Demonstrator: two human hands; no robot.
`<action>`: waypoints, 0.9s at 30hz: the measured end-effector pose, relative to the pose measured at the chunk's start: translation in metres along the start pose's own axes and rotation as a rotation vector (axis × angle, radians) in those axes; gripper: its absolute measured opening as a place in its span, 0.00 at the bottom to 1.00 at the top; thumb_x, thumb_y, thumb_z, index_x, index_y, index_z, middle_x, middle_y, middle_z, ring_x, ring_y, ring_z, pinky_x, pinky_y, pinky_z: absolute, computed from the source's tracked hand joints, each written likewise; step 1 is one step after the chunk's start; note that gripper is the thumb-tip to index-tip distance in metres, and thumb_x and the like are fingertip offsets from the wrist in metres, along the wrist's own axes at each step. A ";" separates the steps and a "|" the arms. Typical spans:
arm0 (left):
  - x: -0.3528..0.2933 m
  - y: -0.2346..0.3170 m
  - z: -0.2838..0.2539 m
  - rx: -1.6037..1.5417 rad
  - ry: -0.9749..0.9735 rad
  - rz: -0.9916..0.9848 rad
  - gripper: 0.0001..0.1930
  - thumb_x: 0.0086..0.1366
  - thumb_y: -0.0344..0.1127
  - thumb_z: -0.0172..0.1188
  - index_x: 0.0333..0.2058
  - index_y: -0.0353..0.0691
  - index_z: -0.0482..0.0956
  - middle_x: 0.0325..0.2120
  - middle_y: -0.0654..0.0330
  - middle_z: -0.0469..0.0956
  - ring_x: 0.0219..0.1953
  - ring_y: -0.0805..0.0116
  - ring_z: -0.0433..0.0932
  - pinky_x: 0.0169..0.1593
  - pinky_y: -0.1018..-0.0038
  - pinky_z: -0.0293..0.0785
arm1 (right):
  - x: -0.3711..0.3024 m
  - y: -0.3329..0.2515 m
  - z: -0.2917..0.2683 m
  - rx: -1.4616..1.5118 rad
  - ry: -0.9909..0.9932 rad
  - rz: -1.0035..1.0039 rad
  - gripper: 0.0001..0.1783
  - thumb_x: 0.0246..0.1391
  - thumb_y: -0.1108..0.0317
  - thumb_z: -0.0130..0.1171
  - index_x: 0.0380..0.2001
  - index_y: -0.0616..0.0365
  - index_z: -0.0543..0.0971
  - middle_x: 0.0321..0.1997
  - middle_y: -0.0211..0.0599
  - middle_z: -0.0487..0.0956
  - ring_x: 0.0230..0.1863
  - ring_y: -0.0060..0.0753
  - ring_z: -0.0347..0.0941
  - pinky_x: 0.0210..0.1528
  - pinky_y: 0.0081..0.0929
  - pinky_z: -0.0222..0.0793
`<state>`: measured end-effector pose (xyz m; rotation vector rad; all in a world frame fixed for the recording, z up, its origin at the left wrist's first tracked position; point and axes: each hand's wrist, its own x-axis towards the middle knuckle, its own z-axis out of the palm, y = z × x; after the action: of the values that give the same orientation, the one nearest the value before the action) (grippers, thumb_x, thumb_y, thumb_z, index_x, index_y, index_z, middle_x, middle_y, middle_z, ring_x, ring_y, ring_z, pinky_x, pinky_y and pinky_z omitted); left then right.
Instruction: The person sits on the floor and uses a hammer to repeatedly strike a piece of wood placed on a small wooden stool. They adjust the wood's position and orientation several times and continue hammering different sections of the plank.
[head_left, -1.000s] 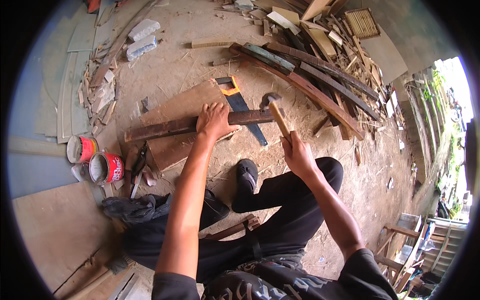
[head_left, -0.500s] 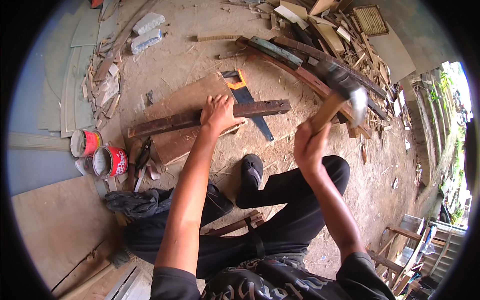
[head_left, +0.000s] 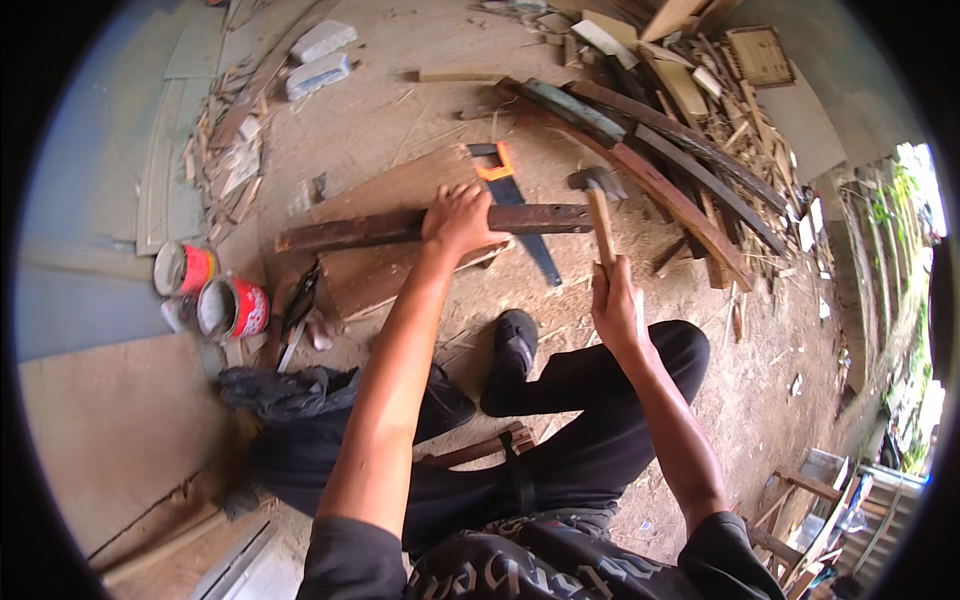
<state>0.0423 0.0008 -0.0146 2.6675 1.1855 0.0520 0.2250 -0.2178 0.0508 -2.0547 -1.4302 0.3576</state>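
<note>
My left hand (head_left: 459, 217) is closed over a dark wooden beam (head_left: 360, 229), which lies across a low wooden block (head_left: 385, 277) on the ground. In my right hand (head_left: 619, 308) is the wooden handle of a hammer (head_left: 601, 220). Its dark metal head sits just past the beam's right end, and the handle crosses close to that end; whether they touch I cannot tell. Under the beam, partly hidden by it, a handsaw (head_left: 535, 250) with an orange and black handle lies on the floor, its blade pointing toward me.
Dark timber lengths (head_left: 680, 205) and scrap wood lie heaped at the far right. Two red tins (head_left: 232, 307) stand at the left near some hand tools (head_left: 300, 305) and a dark cloth (head_left: 285, 392). White blocks (head_left: 320, 75) lie at the far left. My foot (head_left: 516, 343) rests before the beam.
The hammer has swung down and to the left, from raised above the timber pile to beside the beam's right end. My left hand keeps its hold on the beam. The view has shifted slightly.
</note>
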 end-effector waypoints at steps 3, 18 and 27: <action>0.008 0.001 0.007 0.061 0.003 0.032 0.45 0.44 0.71 0.69 0.53 0.40 0.76 0.55 0.55 0.76 0.60 0.60 0.72 0.63 0.56 0.61 | 0.014 0.028 -0.008 -0.265 -0.212 0.020 0.11 0.67 0.65 0.51 0.38 0.62 0.67 0.28 0.64 0.78 0.32 0.70 0.77 0.28 0.54 0.69; -0.015 -0.021 -0.131 -0.547 0.059 0.102 0.34 0.46 0.65 0.74 0.42 0.40 0.86 0.34 0.56 0.86 0.37 0.63 0.84 0.45 0.68 0.78 | -0.094 -0.013 -0.132 0.919 -0.208 0.557 0.16 0.71 0.55 0.49 0.45 0.59 0.71 0.22 0.27 0.68 0.11 0.16 0.60 0.10 0.19 0.58; -0.078 -0.024 -0.160 -1.086 0.050 0.130 0.36 0.51 0.64 0.73 0.40 0.32 0.83 0.30 0.62 0.82 0.34 0.74 0.78 0.39 0.74 0.74 | -0.083 -0.078 -0.143 0.875 -0.822 0.534 0.15 0.71 0.59 0.49 0.41 0.63 0.73 0.26 0.29 0.69 0.16 0.15 0.60 0.16 0.18 0.58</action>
<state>-0.0470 -0.0108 0.1407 1.7560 0.6670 0.5952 0.2111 -0.3220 0.2006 -1.5102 -0.7782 1.8364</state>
